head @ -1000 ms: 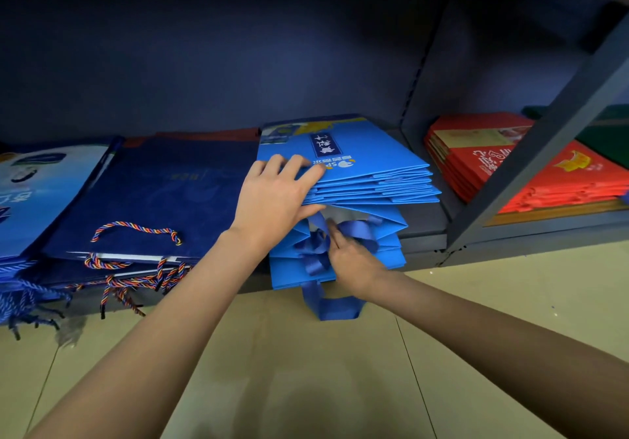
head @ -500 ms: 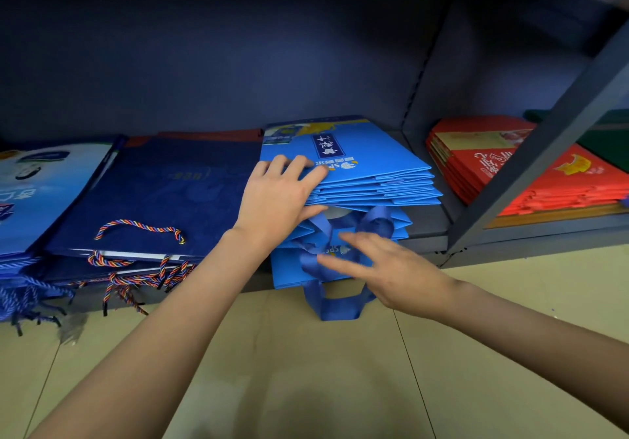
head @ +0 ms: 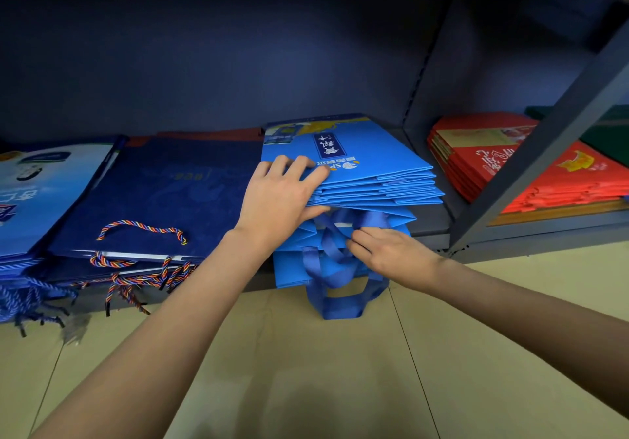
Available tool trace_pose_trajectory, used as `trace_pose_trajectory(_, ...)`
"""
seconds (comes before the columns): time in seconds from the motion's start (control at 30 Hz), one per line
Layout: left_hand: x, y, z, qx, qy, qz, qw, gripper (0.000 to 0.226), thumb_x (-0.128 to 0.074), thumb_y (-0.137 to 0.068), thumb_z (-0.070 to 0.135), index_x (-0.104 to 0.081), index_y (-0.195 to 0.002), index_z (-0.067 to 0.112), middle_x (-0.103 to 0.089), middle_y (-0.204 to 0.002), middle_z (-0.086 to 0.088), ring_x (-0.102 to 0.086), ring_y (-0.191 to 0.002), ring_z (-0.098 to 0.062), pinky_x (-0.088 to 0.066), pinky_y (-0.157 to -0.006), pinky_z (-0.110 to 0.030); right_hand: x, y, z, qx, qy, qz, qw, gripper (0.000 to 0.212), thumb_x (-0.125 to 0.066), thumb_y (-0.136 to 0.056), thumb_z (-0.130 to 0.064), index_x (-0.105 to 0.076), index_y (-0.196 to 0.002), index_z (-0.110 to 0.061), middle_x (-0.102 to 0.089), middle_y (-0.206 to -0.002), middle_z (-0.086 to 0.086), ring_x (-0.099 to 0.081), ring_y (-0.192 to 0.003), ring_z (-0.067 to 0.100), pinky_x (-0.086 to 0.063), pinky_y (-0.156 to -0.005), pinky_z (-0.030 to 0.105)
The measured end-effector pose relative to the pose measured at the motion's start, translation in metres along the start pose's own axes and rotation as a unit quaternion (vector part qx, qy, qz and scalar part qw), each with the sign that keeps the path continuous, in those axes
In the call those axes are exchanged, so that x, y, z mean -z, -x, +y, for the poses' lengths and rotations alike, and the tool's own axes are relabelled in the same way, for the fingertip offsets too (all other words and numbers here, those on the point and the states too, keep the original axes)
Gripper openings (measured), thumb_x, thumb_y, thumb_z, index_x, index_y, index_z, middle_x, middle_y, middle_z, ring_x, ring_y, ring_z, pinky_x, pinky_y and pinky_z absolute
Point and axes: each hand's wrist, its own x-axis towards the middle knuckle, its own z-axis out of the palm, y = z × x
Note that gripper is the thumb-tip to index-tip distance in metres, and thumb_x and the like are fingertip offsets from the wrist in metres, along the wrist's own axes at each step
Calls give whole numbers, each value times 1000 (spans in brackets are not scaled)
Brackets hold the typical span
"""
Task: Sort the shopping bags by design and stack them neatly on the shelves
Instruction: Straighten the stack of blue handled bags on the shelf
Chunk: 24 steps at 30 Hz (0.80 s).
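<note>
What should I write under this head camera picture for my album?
Left hand lifts bright blue bags while right hand tucks in ribbon handles.

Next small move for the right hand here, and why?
Probably tuck the ribbon handles in under the lifted bags. The left hand holds the upper blue bags up, the right hand is at the ribbons, and one loop hangs over the shelf edge.

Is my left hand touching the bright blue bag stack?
Touching. The head view shows the left hand gripping the upper bright blue bags, fingers on top, thumb underneath.
</note>
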Motion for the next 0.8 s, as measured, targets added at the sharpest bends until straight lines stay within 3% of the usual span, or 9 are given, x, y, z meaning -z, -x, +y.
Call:
trace_pose_trajectory(0.1,0,0,0,4,6,-2,1000,57,-68,-71,55,-46,-112,23,-63,-99,-1,-59,-79,-27,-45,-66,-33,2,-14,4,-16,-18,59,998,18,-47,-76,-7,-58,-62,-8,-51,-66,5,-38,-70,18,-40,-42,26)
trace_pose_trajectory(0.2,1,-2,0,6,2,-1,1000,62,-74,-66,54,-48,-112,22,-64,-99,-1,-59,-78,-27,-45,-65,-32,19,-20,-11,-190,-143,111,965,21,-52,-80,-17,-63,-65,-8,-47,-59,-2,-37,-65,9,-38,-45,21)
trace_pose_trajectory(0.27,2,-2,0,8,-6,-7,1000,61,-78,-63,52,-57,-111,21,-64,-98,-1,-59,-78,-27,-45,-65,-32,36,-24,-22,-364,-389,141,834,13,-59,-87,-7,-61,-74,-4,-47,-48,-7,-45,-50,6,-40,-46,17)
trace_pose_trajectory(0.33,3,0,2,11,-13,-19,1000,59,-80,-61,51,-64,-108,20,-65,-98,-2,-60,-77,-28,-46,-65,-31,49,-25,-27,-458,-612,200,612,14,-53,-94,-2,-58,-81,-5,-63,-54,-3,-59,-50,3,-46,-51,15)
trace_pose_trajectory(0.37,3,0,3,13,-13,-24,1000,58,-80,-60,50,-66,-108,20,-65,-98,-2,-60,-77,-28,-46,-65,-31,53,-24,-27,-440,-643,211,590,16,-48,-96,-2,-61,-90,-8,-70,-68,1,-67,-64,8,-52,-60,18)
trace_pose_trajectory(0.4,4,0,3,15,-11,-28,999,58,-81,-60,49,-66,-108,20,-65,-98,-2,-61,-77,-28,-46,-65,-31,53,-24,-27,-402,-611,196,653,22,-43,-98,-3,-64,-101,-9,-72,-84,6,-70,-80,14,-55,-71,24)
trace_pose_trajectory(0.47,4,-1,1,19,-3,-31,999,58,-81,-60,47,-66,-108,19,-65,-98,-2,-60,-77,-29,-46,-65,-32,49,-23,-38,-270,-398,83,873,36,-32,-96,-1,-61,-117,-2,-68,-101,17,-67,-94,29,-47,-83,34)
trace_pose_trajectory(0.53,4,-2,0,21,-1,-25,999,56,-78,-64,50,-64,-109,19,-65,-99,-2,-60,-78,-29,-46,-65,-33,20,-18,-44,-178,-182,-28,967,56,-16,-82,6,-63,-112,4,-67,-101,18,-66,-93,31,-44,-87,34)
trace_pose_trajectory(0.8,7,-9,-5,15,-1,-13,1000,50,-61,-76,55,-61,-111,19,-64,-98,-1,-60,-79,-28,-46,-66,-34,-7,-79,-29,-273,-119,-285,911,75,-50,-94,-20,-1,-145,5,-18,-148,17,-17,-138,33,-5,-115,39)
